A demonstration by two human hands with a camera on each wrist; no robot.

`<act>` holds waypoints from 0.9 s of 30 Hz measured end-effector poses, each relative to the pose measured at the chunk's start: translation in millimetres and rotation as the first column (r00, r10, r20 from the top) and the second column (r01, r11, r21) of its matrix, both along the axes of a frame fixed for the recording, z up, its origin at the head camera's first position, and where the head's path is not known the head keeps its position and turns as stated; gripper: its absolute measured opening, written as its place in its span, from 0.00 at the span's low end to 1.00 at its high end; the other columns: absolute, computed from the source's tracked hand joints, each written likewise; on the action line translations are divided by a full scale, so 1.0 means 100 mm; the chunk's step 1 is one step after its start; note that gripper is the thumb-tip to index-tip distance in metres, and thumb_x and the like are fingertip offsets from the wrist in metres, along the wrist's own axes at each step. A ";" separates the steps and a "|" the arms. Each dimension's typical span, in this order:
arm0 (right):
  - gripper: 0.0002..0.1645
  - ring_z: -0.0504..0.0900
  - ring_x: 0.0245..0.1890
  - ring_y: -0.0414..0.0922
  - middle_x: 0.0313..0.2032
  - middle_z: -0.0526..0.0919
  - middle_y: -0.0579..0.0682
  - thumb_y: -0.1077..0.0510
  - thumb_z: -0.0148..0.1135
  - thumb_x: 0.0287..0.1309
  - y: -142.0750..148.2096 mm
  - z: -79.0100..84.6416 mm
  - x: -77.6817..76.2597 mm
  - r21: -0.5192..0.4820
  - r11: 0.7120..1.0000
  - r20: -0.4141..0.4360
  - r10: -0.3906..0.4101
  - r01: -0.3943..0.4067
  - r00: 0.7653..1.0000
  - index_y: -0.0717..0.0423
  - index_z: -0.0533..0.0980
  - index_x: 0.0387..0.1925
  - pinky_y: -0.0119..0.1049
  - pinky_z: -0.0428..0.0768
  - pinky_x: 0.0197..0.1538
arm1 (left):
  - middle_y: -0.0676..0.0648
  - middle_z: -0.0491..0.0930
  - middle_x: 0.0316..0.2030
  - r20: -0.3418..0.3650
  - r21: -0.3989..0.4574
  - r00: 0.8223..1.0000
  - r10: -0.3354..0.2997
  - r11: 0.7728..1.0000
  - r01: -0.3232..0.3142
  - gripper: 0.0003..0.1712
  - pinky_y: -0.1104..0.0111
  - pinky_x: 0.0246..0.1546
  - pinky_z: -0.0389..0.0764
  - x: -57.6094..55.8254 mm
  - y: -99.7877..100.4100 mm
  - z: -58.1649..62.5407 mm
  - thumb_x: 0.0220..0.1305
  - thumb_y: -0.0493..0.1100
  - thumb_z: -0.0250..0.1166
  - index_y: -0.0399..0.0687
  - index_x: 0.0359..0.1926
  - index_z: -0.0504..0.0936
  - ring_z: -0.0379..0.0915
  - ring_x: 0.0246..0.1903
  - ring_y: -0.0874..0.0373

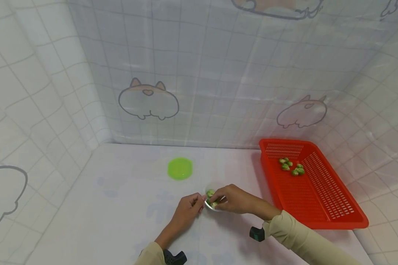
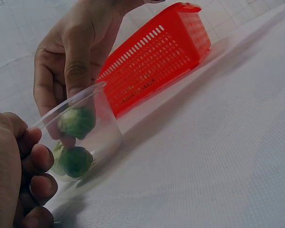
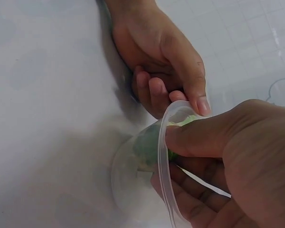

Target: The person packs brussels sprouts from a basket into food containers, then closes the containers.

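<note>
A clear plastic cup (image 1: 213, 209) stands tilted in the middle of the white table. My left hand (image 1: 187, 210) pinches its rim between thumb and forefinger, the other fingers curled. From the right, my right hand (image 1: 234, 198) reaches into the cup and holds a Brussels sprout (image 2: 77, 122) with thumb and fingertips. More sprout, a darker green one (image 2: 79, 162) among it, lies at the bottom of the cup in the left wrist view. In the right wrist view the right thumb and the cup's rim (image 3: 165, 175) partly hide the contents.
A red slotted basket (image 1: 305, 206) stands on the right, with several Brussels sprouts (image 1: 285, 166) toward its far end. Behind the cup lies a round bright green lid or dish (image 1: 180, 169). Patterned white sheeting (image 1: 199, 92) encloses the table at the back and sides.
</note>
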State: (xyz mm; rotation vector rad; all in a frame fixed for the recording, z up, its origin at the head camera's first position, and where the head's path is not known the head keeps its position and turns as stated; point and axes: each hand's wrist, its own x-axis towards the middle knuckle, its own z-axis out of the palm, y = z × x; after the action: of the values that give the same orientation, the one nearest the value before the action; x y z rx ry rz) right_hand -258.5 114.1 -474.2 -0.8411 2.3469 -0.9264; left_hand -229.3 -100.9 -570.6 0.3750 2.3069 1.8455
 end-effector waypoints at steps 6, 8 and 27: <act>0.14 0.84 0.42 0.35 0.44 0.87 0.42 0.66 0.71 0.58 0.00 0.03 0.01 0.002 1.000 0.012 -0.017 0.017 1.000 0.54 0.86 0.47 0.33 0.82 0.50 | 0.42 0.78 0.23 0.023 -0.006 1.000 -0.016 1.000 0.016 0.21 0.70 0.29 0.70 0.04 0.00 0.20 0.78 0.50 0.55 0.42 0.29 0.80 0.67 0.23 0.63; 0.14 0.84 0.42 0.36 0.44 0.87 0.42 0.66 0.71 0.58 0.00 0.03 0.01 0.002 1.000 0.012 -0.026 0.026 1.000 0.54 0.86 0.47 0.33 0.82 0.50 | 0.44 0.77 0.22 0.019 -0.012 1.000 -0.009 1.000 0.009 0.21 0.70 0.29 0.69 0.02 0.00 0.15 0.78 0.50 0.55 0.43 0.29 0.80 0.67 0.23 0.63; 0.14 0.86 0.44 0.40 0.45 0.87 0.47 0.66 0.71 0.59 0.03 0.05 0.03 -0.032 0.999 -0.021 -0.025 0.024 0.999 0.55 0.85 0.47 0.36 0.82 0.50 | 0.55 0.75 0.20 -0.003 -0.021 1.000 -0.006 1.000 0.006 0.25 0.69 0.29 0.71 -0.02 -0.02 0.00 0.75 0.62 0.54 0.51 0.28 0.79 0.69 0.23 0.60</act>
State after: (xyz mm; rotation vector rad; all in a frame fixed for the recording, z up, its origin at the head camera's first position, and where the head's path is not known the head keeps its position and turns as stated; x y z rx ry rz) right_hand -256.0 117.1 -469.1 -0.8409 2.3718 -0.9708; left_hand -231.1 -102.6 -570.6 0.3815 2.3227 1.8182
